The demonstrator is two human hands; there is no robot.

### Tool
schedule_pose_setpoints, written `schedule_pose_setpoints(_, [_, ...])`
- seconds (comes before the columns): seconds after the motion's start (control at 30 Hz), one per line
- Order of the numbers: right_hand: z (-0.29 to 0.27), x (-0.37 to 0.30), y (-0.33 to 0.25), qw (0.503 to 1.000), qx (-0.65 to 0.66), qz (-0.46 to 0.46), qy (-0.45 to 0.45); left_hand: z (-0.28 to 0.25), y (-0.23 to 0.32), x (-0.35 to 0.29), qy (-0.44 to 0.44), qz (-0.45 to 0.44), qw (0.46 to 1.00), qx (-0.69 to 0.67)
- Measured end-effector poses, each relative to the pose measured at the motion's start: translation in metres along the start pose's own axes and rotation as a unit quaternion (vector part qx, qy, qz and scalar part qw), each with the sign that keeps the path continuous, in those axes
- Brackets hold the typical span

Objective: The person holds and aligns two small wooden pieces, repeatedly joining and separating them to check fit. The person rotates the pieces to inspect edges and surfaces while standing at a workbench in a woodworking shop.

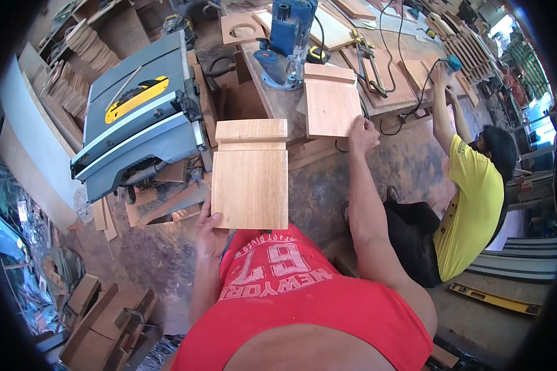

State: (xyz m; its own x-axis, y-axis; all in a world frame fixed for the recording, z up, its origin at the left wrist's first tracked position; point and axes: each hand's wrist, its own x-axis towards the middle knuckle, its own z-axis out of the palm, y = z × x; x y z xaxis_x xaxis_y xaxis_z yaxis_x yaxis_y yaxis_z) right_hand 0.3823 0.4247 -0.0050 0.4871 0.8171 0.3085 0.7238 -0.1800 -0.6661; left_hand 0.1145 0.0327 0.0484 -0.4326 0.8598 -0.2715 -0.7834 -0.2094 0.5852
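My left hand (210, 232) grips a light wooden board (251, 185) by its lower left corner, with the thumb over the face. A groove runs across this board near its top edge. My right hand (363, 134) pinches a second, pinker wooden board (332, 108) at its lower right corner. That board has a similar groove near the top and is held by the edge of the workbench (263, 83). Both boards are raised with their flat faces toward me, apart from each other.
A table saw (136, 105) with a yellow blade guard stands to the left. On the workbench are a blue router (291, 43), a clamp (371, 71) and cables. At right, a person in a yellow shirt (476, 204) handles a teal power tool (453, 63). A yellow level (495, 298) lies lower right.
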Motion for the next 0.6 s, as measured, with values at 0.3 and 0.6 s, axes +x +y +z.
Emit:
schedule_pose_setpoints(0.3, [-0.011,0.007,0.025,0.951,0.184,0.046,-0.242,0.004,-0.001,-0.008,0.006,-0.011,0.999,0.033])
schedule_pose_setpoints(0.6, [-0.013,0.001,0.013,0.979,0.141,0.055,-0.134,-0.006,0.003,-0.004,0.021,-0.018,1.000,-0.009])
